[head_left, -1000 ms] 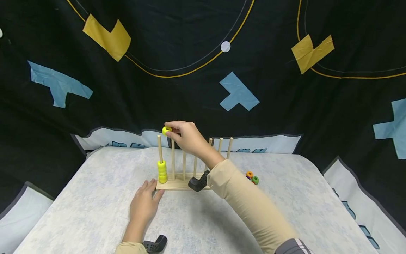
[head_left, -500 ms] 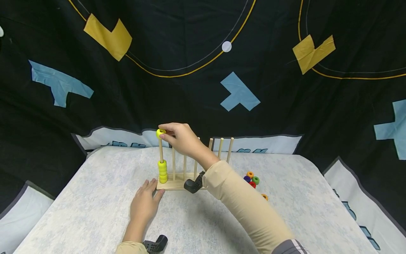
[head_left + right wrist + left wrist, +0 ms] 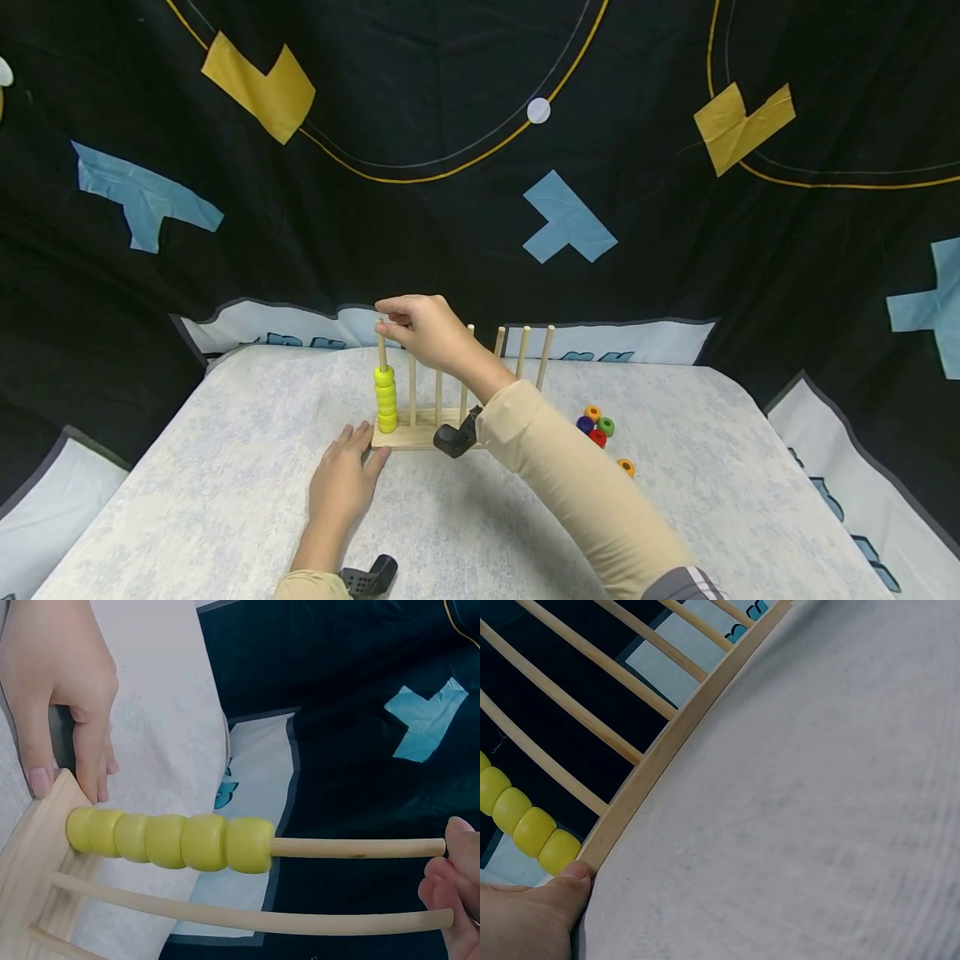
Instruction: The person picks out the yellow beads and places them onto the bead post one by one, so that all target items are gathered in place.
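Observation:
Several yellow beads (image 3: 386, 402) are stacked on the leftmost peg (image 3: 352, 848) of a wooden peg rack (image 3: 418, 437), down against its base. At the bare top of that peg is my right hand (image 3: 429, 332), thumb and fingers slightly apart and no bead between them. In the right wrist view its fingertips (image 3: 454, 834) are at the peg's tip. My left hand (image 3: 341, 482) lies on the table at the rack's left end. Its thumb (image 3: 574, 871) touches the front corner of the base, and the other fingers extend along the end.
Loose beads lie right of the rack: an orange bead (image 3: 592, 413), a purple bead (image 3: 585, 425), a green bead (image 3: 607, 427), a red bead (image 3: 597, 438) and another orange bead (image 3: 626, 467). The other pegs (image 3: 545, 358) stand upright without visible beads. A dark curtain (image 3: 420, 233) hangs behind the table.
My right hand carried a yellow bead leftward to the top of the leftmost peg and let it go. The bead now sits on the stack. My left hand stays in place.

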Demonstrator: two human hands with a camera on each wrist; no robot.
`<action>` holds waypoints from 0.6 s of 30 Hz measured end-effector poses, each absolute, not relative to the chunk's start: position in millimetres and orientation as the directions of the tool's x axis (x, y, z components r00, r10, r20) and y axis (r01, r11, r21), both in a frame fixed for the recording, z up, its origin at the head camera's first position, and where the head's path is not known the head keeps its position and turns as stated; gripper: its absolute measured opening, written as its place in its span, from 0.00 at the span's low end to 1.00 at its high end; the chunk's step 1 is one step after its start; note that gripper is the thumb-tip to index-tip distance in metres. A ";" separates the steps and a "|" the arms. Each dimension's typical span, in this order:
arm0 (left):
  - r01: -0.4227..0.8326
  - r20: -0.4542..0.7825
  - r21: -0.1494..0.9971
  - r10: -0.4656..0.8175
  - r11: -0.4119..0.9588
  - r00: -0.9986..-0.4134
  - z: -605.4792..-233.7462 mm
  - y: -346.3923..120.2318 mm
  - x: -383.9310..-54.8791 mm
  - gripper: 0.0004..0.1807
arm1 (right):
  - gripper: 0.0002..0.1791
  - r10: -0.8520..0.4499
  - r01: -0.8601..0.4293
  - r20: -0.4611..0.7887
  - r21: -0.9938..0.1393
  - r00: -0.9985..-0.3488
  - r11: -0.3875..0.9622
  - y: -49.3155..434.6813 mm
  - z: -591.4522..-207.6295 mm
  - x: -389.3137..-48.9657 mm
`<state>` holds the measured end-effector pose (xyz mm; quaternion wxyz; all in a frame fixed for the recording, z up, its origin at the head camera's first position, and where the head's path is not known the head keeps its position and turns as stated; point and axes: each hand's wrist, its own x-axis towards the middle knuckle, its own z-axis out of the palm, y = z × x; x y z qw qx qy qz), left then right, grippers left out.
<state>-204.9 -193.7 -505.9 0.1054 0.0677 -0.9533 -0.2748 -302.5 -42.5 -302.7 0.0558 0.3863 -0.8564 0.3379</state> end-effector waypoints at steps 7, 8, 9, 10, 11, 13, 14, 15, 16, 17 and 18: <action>-0.070 0.168 0.540 -0.188 0.839 -0.968 -504.9 -192.5 -204.4 0.31 | 0.21 -0.614 -0.727 0.426 -0.560 -0.664 0.398 -36.9 -304.1 -298.0; -0.070 0.169 0.541 -0.189 0.838 -0.967 -504.8 -192.2 -204.2 0.31 | 0.21 -0.611 -0.729 0.436 -0.566 -0.661 0.385 -35.5 -304.7 -296.5; -0.069 0.171 0.541 -0.190 0.838 -0.967 -505.0 -191.9 -204.2 0.31 | 0.21 -0.608 -0.732 0.444 -0.566 -0.658 0.379 -34.0 -305.6 -294.8; -0.070 0.172 0.540 -0.191 0.838 -0.966 -505.4 -191.7 -204.2 0.31 | 0.21 -0.606 -0.735 0.452 -0.568 -0.655 0.370 -32.3 -306.8 -293.0; -0.072 0.173 0.541 -0.194 0.838 -0.966 -505.9 -191.6 -204.3 0.31 | 0.21 -0.605 -0.739 0.459 -0.566 -0.651 0.366 -30.6 -307.9 -291.1; -0.071 0.177 0.539 -0.196 0.839 -0.964 -506.3 -191.3 -204.3 0.32 | 0.22 -0.604 -0.747 0.471 -0.560 -0.643 0.358 -26.5 -310.3 -286.7; -0.071 0.178 0.538 -0.195 0.840 -0.964 -506.6 -191.3 -204.3 0.32 | 0.22 -0.605 -0.749 0.474 -0.560 -0.640 0.354 -24.2 -311.7 -284.6; -0.072 0.178 0.537 -0.196 0.841 -0.964 -506.7 -191.5 -204.4 0.32 | 0.22 -0.606 -0.750 0.475 -0.562 -0.638 0.349 -21.9 -313.1 -282.5; -0.074 0.174 0.538 -0.196 0.840 -0.965 -506.8 -191.6 -204.5 0.32 | 0.23 -0.609 -0.750 0.473 -0.565 -0.637 0.345 -19.4 -314.9 -280.5; -0.076 0.171 0.538 -0.197 0.839 -0.965 -507.0 -191.9 -204.6 0.32 | 0.23 -0.612 -0.749 0.470 -0.567 -0.636 0.343 -16.6 -316.5 -278.3; -0.077 0.169 0.538 -0.197 0.839 -0.966 -506.9 -192.2 -204.6 0.32 | 0.23 -0.614 -0.750 0.470 -0.569 -0.634 0.339 -13.8 -318.2 -276.2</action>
